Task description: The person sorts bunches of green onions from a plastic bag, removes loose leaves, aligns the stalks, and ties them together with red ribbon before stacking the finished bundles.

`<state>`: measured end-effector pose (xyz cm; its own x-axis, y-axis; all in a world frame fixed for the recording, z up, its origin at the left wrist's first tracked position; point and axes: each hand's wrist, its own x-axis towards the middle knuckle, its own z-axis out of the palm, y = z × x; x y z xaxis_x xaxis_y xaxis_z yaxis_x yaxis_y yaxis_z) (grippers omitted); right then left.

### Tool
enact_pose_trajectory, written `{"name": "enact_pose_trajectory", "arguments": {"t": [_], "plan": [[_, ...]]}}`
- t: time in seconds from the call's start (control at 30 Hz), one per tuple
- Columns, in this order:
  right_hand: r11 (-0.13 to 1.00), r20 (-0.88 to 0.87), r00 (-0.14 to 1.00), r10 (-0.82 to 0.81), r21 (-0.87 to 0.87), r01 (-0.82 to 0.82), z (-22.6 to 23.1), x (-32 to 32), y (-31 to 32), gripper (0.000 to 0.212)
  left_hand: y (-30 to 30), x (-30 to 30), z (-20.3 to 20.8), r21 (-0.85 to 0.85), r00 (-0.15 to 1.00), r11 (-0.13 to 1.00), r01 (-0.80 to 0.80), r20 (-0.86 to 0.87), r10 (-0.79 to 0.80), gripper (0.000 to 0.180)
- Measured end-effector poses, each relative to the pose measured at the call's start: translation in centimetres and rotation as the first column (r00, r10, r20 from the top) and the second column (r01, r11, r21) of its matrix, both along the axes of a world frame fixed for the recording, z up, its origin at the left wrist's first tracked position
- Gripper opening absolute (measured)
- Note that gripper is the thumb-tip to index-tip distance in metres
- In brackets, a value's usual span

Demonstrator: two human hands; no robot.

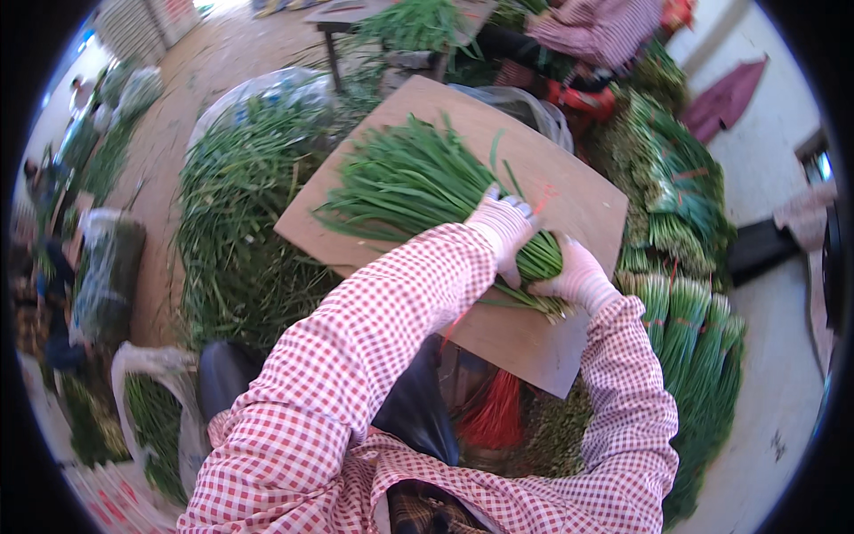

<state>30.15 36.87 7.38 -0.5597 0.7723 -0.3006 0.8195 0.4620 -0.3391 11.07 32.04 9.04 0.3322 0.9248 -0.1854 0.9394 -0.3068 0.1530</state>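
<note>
A bunch of green Chinese chives [418, 178] lies on a tan board [569, 356], leaves fanned toward the far left and pale cut ends toward the near right. My left hand [503, 224], in a pale pink-and-white glove, is closed over the bunch near its stem end. In a matching glove, my right hand [578, 278] grips the stems close to their ends, thumb on the far side. A thin red-orange tie [546, 196] shows just beyond my left fingers. Some of the stems are hidden under my left hand and sleeve.
Loose chives [253, 196] heap up left of the board. Tied bunches [680, 320] are stacked along the right. Red ties [495, 414] hang below the near edge. Another person in a striped sleeve [596, 36] sits beyond, beside a small table [347, 12].
</note>
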Motion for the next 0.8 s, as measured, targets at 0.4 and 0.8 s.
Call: {"name": "enact_pose_trajectory", "arguments": {"t": [0.4,0.8], "plan": [[0.976,-0.063,0.976,0.209,-0.053,-0.212,1.0,1.4,2.9,0.080,-30.2,-9.7,0.6,0.442,0.886,0.813,-0.378,0.428,0.180,0.057],[0.320,0.049,0.501,0.864,0.714,-0.623,4.4,-31.3,-0.1,0.076,-70.7,-9.8,-4.8,0.023,-0.086,-0.288,-0.957,0.929,0.361,0.037]]}}
